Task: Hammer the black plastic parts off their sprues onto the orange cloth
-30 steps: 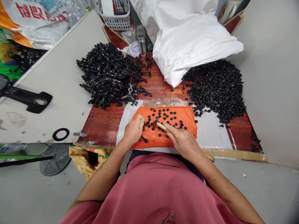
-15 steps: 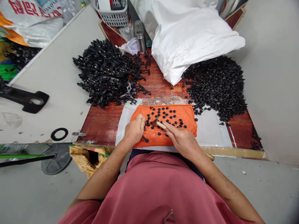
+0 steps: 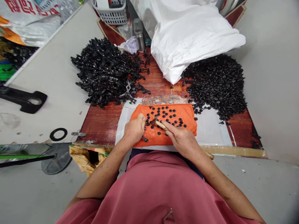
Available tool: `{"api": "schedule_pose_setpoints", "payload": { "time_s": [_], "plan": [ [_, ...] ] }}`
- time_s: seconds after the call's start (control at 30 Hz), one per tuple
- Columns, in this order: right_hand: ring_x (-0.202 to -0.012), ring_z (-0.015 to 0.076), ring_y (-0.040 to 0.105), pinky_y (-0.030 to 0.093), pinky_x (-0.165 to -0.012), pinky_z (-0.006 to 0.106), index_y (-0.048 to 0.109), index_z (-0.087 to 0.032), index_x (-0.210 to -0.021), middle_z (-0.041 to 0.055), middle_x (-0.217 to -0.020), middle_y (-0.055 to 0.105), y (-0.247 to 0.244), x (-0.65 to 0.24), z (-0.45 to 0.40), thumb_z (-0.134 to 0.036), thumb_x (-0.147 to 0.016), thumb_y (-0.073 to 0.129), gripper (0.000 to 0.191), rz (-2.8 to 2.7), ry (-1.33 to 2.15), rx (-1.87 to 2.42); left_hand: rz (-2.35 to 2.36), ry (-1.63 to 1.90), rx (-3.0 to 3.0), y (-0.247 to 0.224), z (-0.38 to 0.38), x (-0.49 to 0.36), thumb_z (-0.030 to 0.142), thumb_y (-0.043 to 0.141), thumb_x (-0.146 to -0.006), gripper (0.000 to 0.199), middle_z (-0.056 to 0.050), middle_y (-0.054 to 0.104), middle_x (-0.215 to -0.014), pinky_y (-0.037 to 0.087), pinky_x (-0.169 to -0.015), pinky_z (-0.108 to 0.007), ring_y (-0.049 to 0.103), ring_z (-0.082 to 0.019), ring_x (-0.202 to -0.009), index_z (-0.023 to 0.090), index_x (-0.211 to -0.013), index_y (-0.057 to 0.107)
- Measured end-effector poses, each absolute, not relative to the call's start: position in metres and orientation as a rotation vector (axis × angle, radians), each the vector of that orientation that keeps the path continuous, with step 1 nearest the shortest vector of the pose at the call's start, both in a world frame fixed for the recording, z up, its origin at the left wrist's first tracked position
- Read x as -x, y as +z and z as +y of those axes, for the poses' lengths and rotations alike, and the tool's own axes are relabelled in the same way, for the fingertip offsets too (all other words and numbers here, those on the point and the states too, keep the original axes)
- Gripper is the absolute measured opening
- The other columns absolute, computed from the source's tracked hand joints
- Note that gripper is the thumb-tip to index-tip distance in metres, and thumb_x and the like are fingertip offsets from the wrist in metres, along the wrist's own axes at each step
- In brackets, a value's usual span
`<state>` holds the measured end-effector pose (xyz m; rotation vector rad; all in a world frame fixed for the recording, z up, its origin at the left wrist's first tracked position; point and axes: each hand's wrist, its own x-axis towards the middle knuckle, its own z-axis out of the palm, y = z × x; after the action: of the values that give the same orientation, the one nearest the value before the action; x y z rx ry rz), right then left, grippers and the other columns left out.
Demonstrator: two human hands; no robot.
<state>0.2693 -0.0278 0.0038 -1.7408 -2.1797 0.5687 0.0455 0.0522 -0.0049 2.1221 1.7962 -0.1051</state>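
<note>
Over orange cloth [image 3: 154,137]: hammer [image 3: 155,121] between hands [image 3: 135,129], held in right.

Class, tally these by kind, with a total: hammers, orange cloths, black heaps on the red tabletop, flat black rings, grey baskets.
Hammer: 1
Orange cloth: 1
Black heaps: 2
Flat black ring: 1
Grey basket: 1
Total: 6

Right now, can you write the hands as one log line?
left hand: curled by black part, grip hidden; right hand: holding hammer over orange cloth; black discs: scattered on cloth; white sack: beyond cloth
</note>
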Motion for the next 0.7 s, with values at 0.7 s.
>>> {"api": "schedule_pose_setpoints", "payload": {
  "time_s": [0.7],
  "plan": [
    [-0.089, 0.0224, 0.075, 0.056, -0.078, 0.031, 0.05, -0.03, -0.154, 0.0054, -0.108, 0.08, 0.008, -0.275, -0.033, -0.027, -0.106, 0.048, 0.049, -2.072, 0.701, 1.775, 1.315, 0.503, -1.675, 0.008, 0.032, -0.004, 0.031, 0.044, -0.096, 0.022, 0.006, 0.041, -0.069, 0.035, -0.062, -0.024, 0.041, -0.013, -0.062, 0.023, -0.115, 0.051]
  ]
}}
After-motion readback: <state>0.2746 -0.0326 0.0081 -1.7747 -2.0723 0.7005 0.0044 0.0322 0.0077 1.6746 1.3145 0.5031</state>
